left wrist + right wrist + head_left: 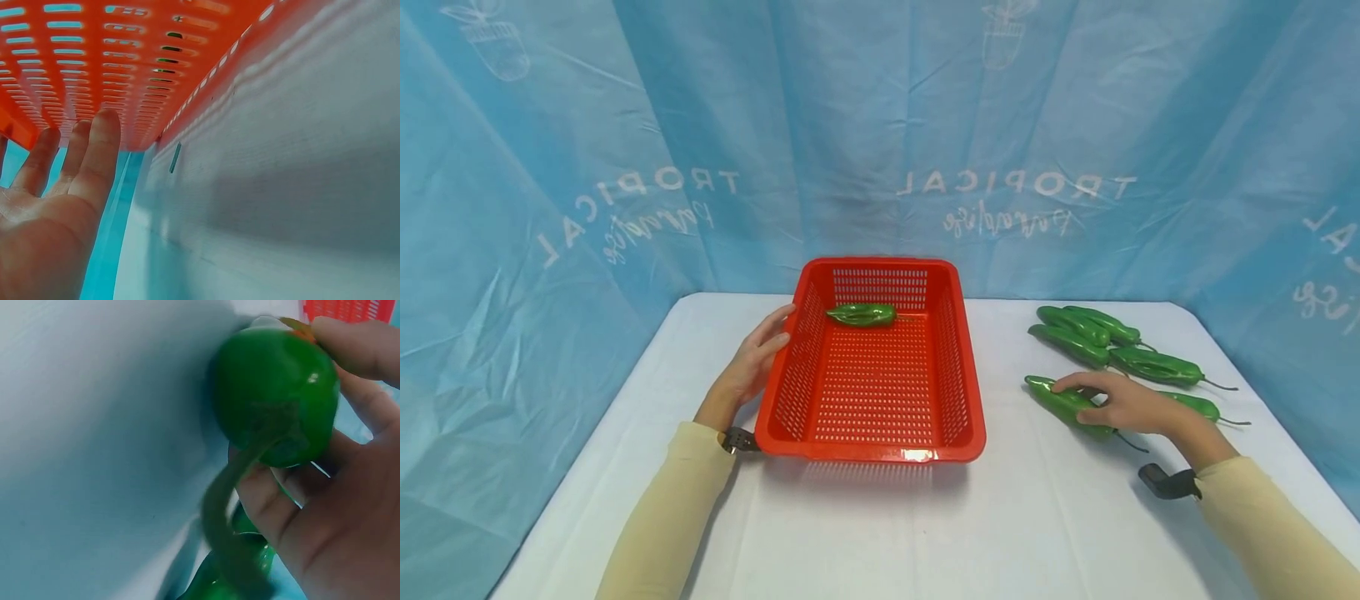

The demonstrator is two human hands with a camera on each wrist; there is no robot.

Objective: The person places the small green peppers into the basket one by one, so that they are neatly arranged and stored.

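The pepper [1062, 404] gripped by the right hand [1126, 403] lay right of the basket [878, 383], its long axis slanting far-left to near-right, while the left hand [754, 362], fingers extended, flanked the basket's opposite side.

Free lane: surface [1009, 500] btwn red basket [868, 451] & pepper [1062, 402] in R hand [1127, 403]. Its walls [953, 367] block low passes; top's open. Other peppers [1153, 365] obstruct beyond R hand, L hand [757, 358] at basket's L side.
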